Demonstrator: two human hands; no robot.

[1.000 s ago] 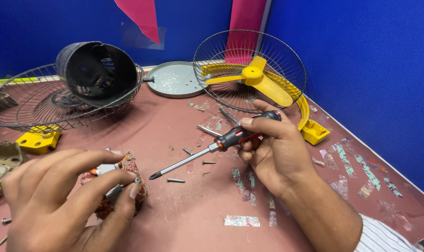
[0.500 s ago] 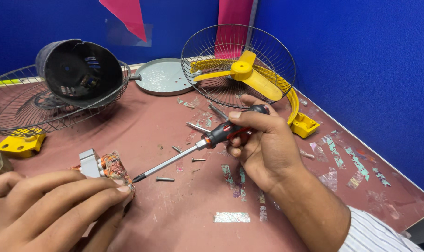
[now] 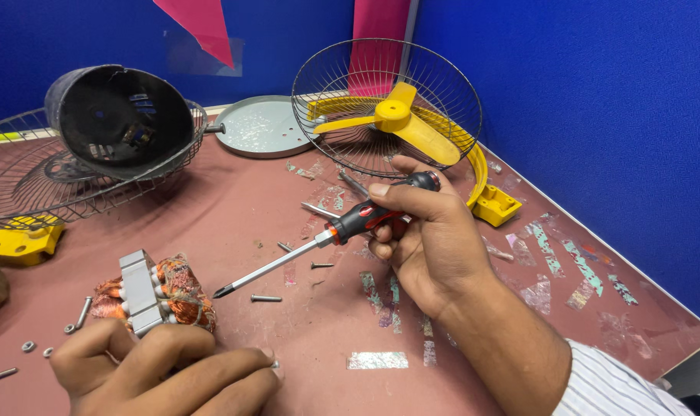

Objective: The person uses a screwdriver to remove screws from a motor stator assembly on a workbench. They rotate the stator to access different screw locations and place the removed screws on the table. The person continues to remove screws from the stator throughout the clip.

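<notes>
Right hand (image 3: 423, 243) has its grip closed around the red-and-black handled screwdriver (image 3: 350, 227), whose tip hovers just beside the copper-wound motor stator (image 3: 154, 296). Left hand (image 3: 161, 374) rests curled against the stator's near side on the maroon counter (image 3: 234, 200). Loose small screws (image 3: 265, 298) lie between; the counter's right edge sits well apart.

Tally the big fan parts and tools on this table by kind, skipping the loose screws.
Wire fan guards: 2
Yellow fan blade: 1
Black motor housing: 1
Grey round plate: 1
Copper-wound motor stator: 1
Screwdriver: 1
Total: 7
</notes>
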